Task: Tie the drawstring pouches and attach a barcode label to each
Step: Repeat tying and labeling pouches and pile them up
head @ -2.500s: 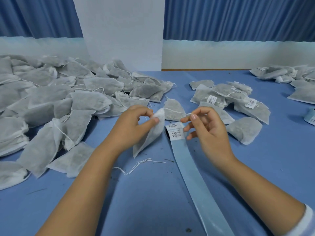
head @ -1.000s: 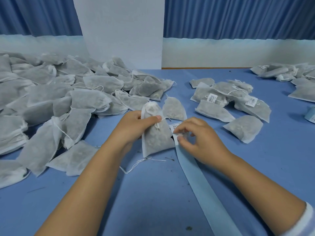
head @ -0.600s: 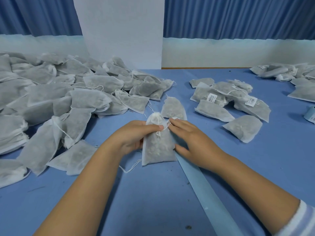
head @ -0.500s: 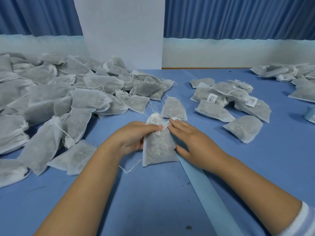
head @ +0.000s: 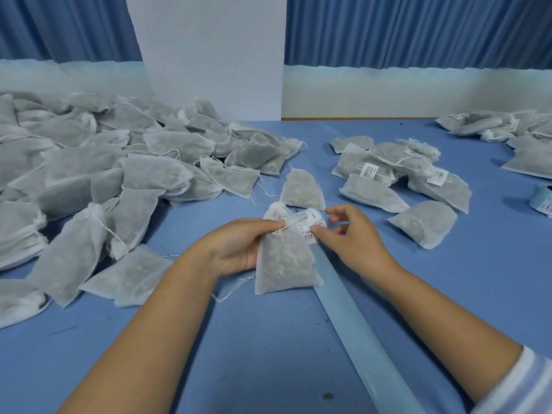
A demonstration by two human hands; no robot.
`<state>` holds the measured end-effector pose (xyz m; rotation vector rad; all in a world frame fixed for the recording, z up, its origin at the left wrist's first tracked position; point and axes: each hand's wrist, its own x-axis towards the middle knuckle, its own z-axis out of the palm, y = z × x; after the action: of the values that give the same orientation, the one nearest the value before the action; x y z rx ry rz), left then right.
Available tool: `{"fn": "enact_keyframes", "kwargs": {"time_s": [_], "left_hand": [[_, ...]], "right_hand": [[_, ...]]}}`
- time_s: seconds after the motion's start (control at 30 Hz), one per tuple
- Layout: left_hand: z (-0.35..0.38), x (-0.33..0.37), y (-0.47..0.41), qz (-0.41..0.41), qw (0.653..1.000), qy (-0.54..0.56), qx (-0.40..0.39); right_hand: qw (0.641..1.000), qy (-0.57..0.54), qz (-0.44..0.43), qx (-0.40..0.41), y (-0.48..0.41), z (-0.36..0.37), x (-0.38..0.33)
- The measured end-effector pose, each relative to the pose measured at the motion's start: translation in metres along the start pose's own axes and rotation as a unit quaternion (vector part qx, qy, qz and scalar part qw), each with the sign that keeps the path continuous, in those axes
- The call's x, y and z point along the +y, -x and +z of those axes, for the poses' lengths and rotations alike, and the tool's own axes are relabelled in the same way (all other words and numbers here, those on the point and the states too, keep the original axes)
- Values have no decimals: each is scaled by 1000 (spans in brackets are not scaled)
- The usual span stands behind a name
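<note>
Pouch (head: 283,264), drawstring, filled: lay at centre frame on the counter (head: 268,354), its neck pinched in my left grip (head: 239,246). Barcode label (head: 307,228): just beside the neck, held by my right grip (head: 352,237) between thumb and forefinger. Liner strip (head: 358,324): ran from under the pouch toward lower right. Unlabelled heap (head: 119,174): upper left. Risks, as I judged them: the label folding onto itself or catching the liner if it sagged, and the neck loosening if my pinch slipped.
</note>
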<state>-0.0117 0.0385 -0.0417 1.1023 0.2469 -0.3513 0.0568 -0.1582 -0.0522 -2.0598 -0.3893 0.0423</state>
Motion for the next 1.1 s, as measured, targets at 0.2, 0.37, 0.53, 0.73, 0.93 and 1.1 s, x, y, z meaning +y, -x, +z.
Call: {"fn": "enact_keyframes", "kwargs": {"time_s": [0.2,0.37,0.53,0.73,0.93,1.1], "left_hand": [[-4,5,2,17,999,29,-28],[-6,4,0,68,996,38,-31],[-5,5,-4,102,993,59,16],[-11,7,-6,106,987,95,76],[-21,16,3,69,983,-24,166],[-21,18,14,42,979,-119,159]], "right_hand": [[996,-67,-16,-59,0,-1,-2],[990,-105,-68,-67,6,4,-6],[991,-106,-61,-53,6,3,-5],[988,-36,-66,-132,4,0,-2],[982,95,-94,-136,4,1,2],[984,-65,-48,-161,4,-3,0]]}}
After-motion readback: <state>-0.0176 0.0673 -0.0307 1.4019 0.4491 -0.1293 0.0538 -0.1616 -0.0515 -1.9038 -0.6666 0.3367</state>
